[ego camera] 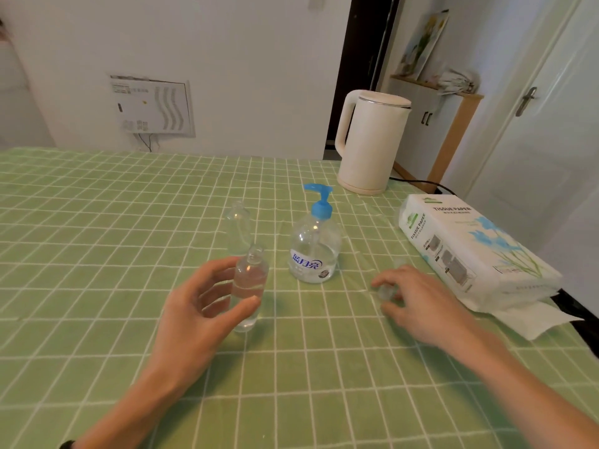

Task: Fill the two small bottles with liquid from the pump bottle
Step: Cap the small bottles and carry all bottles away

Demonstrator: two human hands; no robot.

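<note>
Head view: left hand curls thumb and fingers in a wide span round the near bottle, which stands upright on the checked tablecloth, partly filled. Right hand pinches a small clear piece, too blurred to identify. Far bottle stands just behind the near one; its fill level is unreadable. Pump bottle stands between the hands. Tissue pack lies right of it.
</note>
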